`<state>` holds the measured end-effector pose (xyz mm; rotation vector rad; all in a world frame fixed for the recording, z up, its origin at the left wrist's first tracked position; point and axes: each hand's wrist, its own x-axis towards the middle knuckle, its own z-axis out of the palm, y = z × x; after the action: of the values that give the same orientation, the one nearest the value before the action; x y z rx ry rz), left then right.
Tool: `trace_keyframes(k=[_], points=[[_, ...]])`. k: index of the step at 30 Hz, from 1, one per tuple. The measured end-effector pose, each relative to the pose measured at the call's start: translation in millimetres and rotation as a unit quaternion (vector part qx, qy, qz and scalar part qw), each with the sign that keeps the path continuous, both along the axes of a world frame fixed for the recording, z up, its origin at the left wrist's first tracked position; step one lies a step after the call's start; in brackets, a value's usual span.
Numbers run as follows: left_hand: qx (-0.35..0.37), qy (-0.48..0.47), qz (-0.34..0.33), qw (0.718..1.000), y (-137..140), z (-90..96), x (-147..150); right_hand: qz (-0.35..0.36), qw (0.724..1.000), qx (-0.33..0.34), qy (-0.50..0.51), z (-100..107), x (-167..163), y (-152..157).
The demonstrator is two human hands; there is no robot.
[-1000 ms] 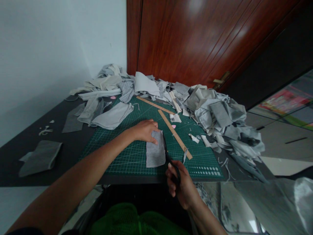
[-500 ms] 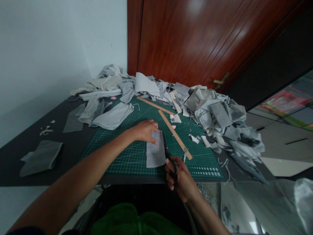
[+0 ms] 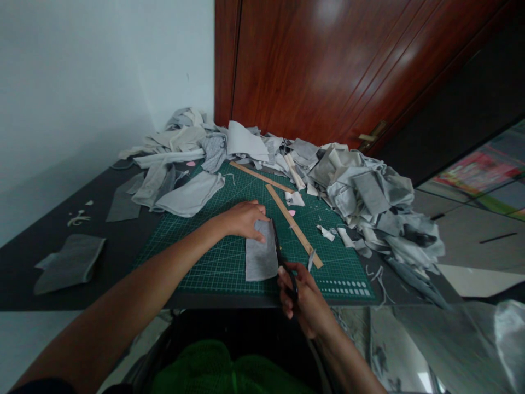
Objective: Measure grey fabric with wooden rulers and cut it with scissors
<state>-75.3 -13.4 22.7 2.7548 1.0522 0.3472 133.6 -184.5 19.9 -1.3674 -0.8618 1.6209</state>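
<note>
A small grey fabric piece [image 3: 262,260] lies on the green cutting mat [image 3: 213,251] near the table's front edge. My left hand [image 3: 245,220] grips its top end, thumb on the upper face. In my right hand [image 3: 302,295] is a pair of black scissors [image 3: 278,243], its blades running along the fabric's right edge and their tips close to my left fingertips. Whether the blades are fully closed is hard to make out. Right of the scissors, a wooden ruler [image 3: 293,225] rests at a slant, with a thin grey scrap [image 3: 311,258] across its lower end.
A second wooden ruler [image 3: 260,177] lies farther back. Heaped grey and white cloth [image 3: 361,186] lines the back and right side. A folded grey cloth [image 3: 70,264] sits at the left on the dark table [image 3: 123,241]. Behind stands a reddish wooden door [image 3: 303,71].
</note>
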Motion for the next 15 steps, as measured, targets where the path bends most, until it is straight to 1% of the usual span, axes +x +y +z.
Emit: trace_keyframes(k=[6,11,15], points=[[-0.01,-0.003,0.002,1.0,-0.1,0.1,0.4,-0.013,0.999,-0.03,0.013,-1.8,1.7,3.3],[-0.012,-0.008,0.003,1.0,0.2,-0.1,1.2,-0.008,1.0,-0.023,0.012,-1.3,1.5,2.7],[-0.011,-0.007,0.005,1.0,1.0,-1.0,1.2,-0.004,1.0,0.002,-0.006,1.6,-1.4,-0.2]])
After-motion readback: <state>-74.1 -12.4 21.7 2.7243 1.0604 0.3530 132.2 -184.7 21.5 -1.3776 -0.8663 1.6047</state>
